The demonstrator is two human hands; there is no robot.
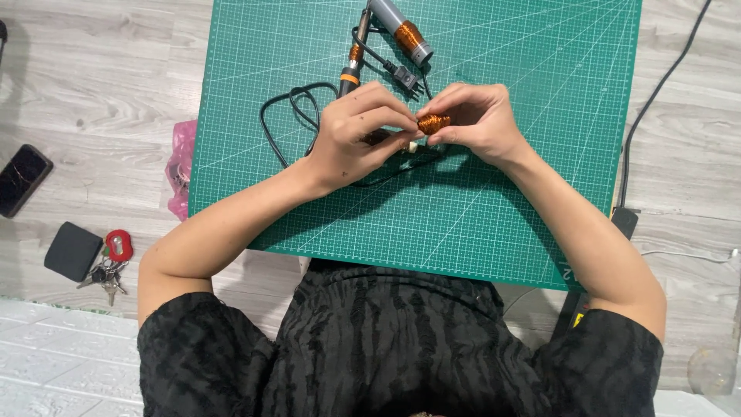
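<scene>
Both my hands meet over a green cutting mat [494, 201]. My right hand [475, 120] pinches a small copper wire coil [434, 123] on a pale core. My left hand [359, 135] has its fingertips on the same coil from the left side. Just beyond the hands lie a soldering iron [353, 66] with an orange collar and black cord [289, 116], and a grey tube wound with copper wire [401, 31].
A pink plastic bag [181, 166] lies at the mat's left edge. On the wooden floor to the left are a black phone [21, 179], a black pouch [72, 251] and keys with a red fob [114, 259]. A black cable [656, 93] runs on the right.
</scene>
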